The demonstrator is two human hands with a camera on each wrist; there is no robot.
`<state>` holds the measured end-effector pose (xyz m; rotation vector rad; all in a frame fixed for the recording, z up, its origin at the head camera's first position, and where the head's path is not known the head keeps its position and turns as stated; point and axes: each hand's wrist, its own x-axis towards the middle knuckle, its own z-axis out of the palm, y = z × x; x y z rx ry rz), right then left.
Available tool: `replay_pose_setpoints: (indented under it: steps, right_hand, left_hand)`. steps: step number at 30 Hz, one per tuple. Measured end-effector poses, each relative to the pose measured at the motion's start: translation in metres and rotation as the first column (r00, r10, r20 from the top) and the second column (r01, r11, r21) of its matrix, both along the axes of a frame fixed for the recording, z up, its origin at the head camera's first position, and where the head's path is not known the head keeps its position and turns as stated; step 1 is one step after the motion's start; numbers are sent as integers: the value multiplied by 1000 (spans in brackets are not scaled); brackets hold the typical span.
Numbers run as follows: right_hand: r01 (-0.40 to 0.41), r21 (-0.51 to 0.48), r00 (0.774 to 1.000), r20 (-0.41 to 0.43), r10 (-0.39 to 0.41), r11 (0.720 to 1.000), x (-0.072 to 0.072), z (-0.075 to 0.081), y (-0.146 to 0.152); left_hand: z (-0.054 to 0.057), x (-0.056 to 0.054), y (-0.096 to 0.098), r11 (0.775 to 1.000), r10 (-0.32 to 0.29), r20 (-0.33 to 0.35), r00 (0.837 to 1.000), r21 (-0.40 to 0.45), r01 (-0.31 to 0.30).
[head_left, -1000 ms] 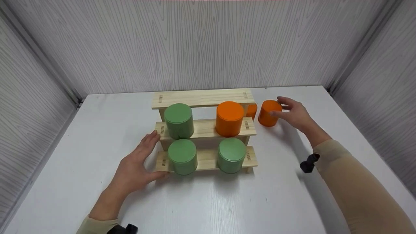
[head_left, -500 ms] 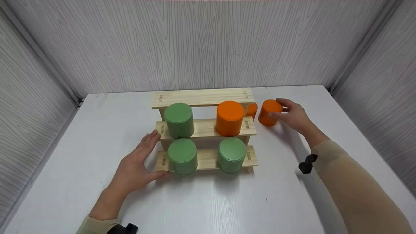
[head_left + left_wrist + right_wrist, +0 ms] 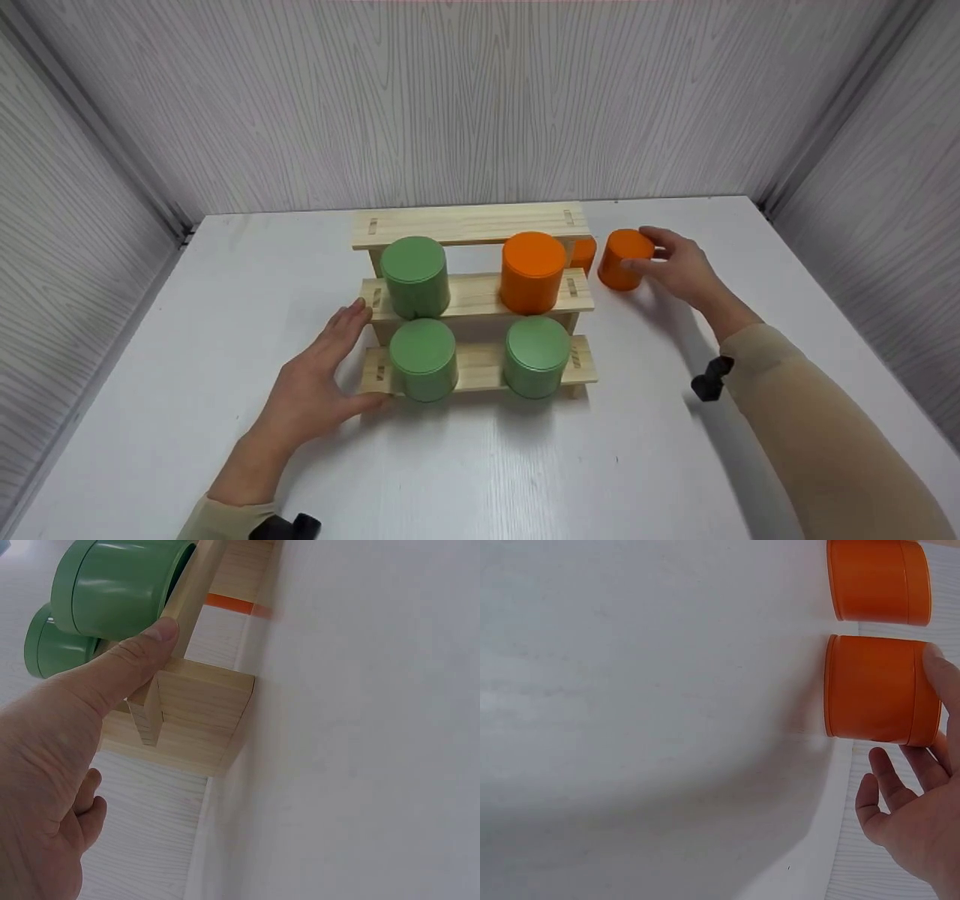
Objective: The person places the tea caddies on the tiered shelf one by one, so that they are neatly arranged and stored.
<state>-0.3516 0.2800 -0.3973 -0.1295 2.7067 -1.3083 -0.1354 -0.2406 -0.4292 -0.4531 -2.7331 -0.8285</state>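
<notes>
In the head view my right hand (image 3: pixel 676 268) pinches an orange canister (image 3: pixel 621 264) that stands upright on the table, right of a three-step wooden rack (image 3: pixel 472 223). The right wrist view has the thumb against the rim of this canister (image 3: pixel 874 690), with two fingers curled apart from it. My left hand (image 3: pixel 307 394) spreads along the rack's left end. Its thumb (image 3: pixel 139 656) rests on the lowest step's front edge, and the fingertips touch near the middle step.
On the middle step stand a green canister (image 3: pixel 415 277) and an orange canister (image 3: pixel 533 274). The lowest step bears two more green canisters, left (image 3: pixel 423 361) and right (image 3: pixel 536 358). Another orange canister (image 3: pixel 583 255) is partly hidden behind the rack's right side. Pale panels enclose the white table (image 3: pixel 487 472).
</notes>
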Motion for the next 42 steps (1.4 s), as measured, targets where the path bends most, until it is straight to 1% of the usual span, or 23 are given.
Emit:
replay_pose_setpoints:
  steps: [6, 12, 20, 28, 34, 38, 42]
  right_hand:
    - [3, 9, 1000, -10, -3, 1000, 1, 0, 1]
    - [1, 40, 1000, 12, -2, 999, 2, 5, 0]
    - [-5, 94, 1000, 27, 2, 996, 5, 12, 3]
    - [-14, 127, 999, 31, 11, 992, 9, 19, 15]
    - [-29, 114, 999, 18, 27, 993, 15, 35, 22]
    - [-54, 115, 998, -23, 57, 992, 22, 49, 26]
    - [-73, 137, 994, -69, 83, 988, 28, 63, 27]
  left_hand:
    - [0, 0, 1, 1000, -7, -4, 1000, 8, 7]
    - [1, 0, 0, 1000, -10, -21, 1000, 28, 11]
    - [2, 0, 0, 1000, -6, -28, 1000, 11, 6]
    - [1, -1, 0, 1000, -11, -35, 999, -2, 11]
    - [1, -1, 0, 1000, -13, -38, 999, 7, 13]
    - [1, -1, 0, 1000, -9, -37, 999, 7, 9]
    - [0, -1, 0, 1000, -4, -41, 999, -6, 4]
